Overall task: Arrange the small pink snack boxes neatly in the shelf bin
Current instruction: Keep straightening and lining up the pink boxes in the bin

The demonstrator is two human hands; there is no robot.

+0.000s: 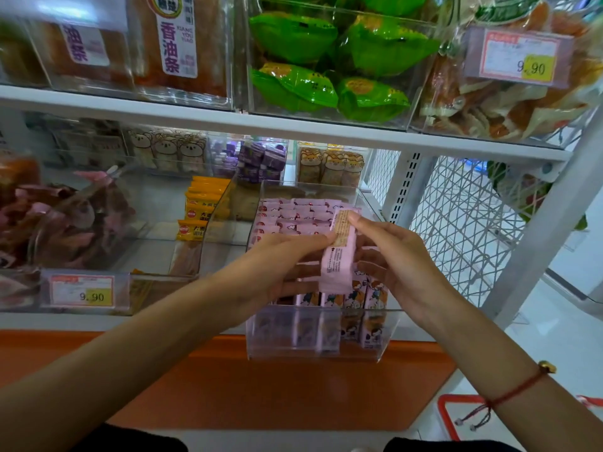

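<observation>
Mid-placement: my left hand (280,265) and right hand (394,259) pinch one pink snack box (337,252) between them — upright, back label facing me, over the middle of the clear acrylic bin (313,350). Beyond my fingertips, pink boxes (293,216) lie packed flat; below my palms, a front row stands on end. Next: judged, slot it into that row, squared. Box is thin glossy card, crushable.
</observation>
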